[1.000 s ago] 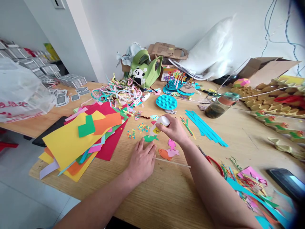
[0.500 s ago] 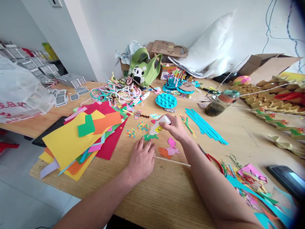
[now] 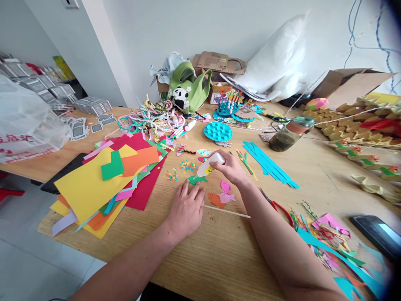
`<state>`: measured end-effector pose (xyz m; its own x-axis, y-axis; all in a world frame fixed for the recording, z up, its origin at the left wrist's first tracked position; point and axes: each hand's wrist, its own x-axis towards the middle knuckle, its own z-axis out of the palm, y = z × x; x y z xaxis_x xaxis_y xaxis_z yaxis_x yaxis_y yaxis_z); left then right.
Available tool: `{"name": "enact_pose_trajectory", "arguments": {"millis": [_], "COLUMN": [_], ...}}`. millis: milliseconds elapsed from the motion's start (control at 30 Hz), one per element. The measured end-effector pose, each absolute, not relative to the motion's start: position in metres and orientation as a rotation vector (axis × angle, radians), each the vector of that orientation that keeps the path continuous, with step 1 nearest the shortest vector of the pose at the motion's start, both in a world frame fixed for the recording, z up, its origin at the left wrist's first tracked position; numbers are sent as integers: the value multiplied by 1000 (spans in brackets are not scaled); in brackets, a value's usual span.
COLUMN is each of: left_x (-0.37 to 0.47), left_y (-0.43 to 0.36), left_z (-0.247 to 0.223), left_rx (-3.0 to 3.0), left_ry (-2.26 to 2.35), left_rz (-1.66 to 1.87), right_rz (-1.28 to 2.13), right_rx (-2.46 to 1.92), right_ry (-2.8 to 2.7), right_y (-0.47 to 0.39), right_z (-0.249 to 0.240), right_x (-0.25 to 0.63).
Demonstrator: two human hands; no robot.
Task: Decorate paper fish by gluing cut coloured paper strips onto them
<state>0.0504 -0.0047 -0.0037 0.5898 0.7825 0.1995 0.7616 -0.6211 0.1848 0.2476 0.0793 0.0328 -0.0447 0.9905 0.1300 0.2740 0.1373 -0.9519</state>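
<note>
My right hand (image 3: 228,167) grips a white glue bottle (image 3: 210,164) with a yellow label, its nozzle tilted down onto a green paper fish (image 3: 197,179). Flat on the table, fingers spread, my left hand (image 3: 188,207) touches the near edge of that fish. Just right of it lie an orange paper fish (image 3: 216,199) and two pink ones (image 3: 224,187). A thin white stick (image 3: 228,212) rests in front of them. Small coloured paper dots (image 3: 188,165) are scattered behind the green fish.
Coloured paper sheets (image 3: 90,179) are piled on the left. Blue strips (image 3: 269,163), red-handled scissors (image 3: 280,211), paper scraps (image 3: 332,238) and a phone (image 3: 376,236) lie to the right. Farther back are a blue disc (image 3: 218,131), a glass jar (image 3: 290,133) and a green bag (image 3: 191,90).
</note>
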Motion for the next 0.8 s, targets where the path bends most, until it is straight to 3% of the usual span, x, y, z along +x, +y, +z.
{"name": "enact_pose_trajectory", "arguments": {"millis": [800], "left_x": [51], "left_y": [-5], "left_z": [-4], "left_rx": [2730], "left_ry": [1342], "left_rz": [347], "right_rz": [889], "right_rx": [-1323], "right_ry": [-1586], "right_y": [76], "right_z": [47], "right_x": [250]}}
